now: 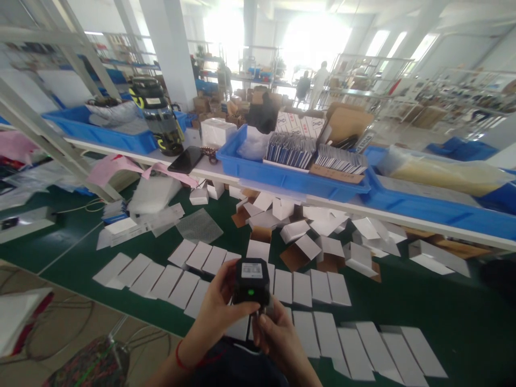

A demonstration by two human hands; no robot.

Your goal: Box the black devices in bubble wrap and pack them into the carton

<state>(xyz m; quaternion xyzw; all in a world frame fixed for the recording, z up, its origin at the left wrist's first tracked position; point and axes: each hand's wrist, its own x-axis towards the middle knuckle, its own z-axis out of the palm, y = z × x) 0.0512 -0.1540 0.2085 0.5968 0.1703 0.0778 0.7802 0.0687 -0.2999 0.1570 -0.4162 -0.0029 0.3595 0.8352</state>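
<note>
My left hand (220,306) is closed around a black, box-shaped device (252,290) with a white label on its upper face and a green round sticker on the side toward me. Its thumb lies along the device's near lower edge. My right hand (276,325) is closed just below the device, its fingers pinched at a small, partly hidden part there. What exactly the right fingers grip is covered. White cardboard boxes (302,289) lie in rows on the green tabletop (455,317), beneath and on both sides of my hands.
Open white cartons (308,247) with brown insides crowd the table's back. A raised shelf bears a blue bin (290,180) of packed leaflets, a dark bottle (155,115) and a phone (185,160). Bubble wrap (155,193) lies left. People stand far back.
</note>
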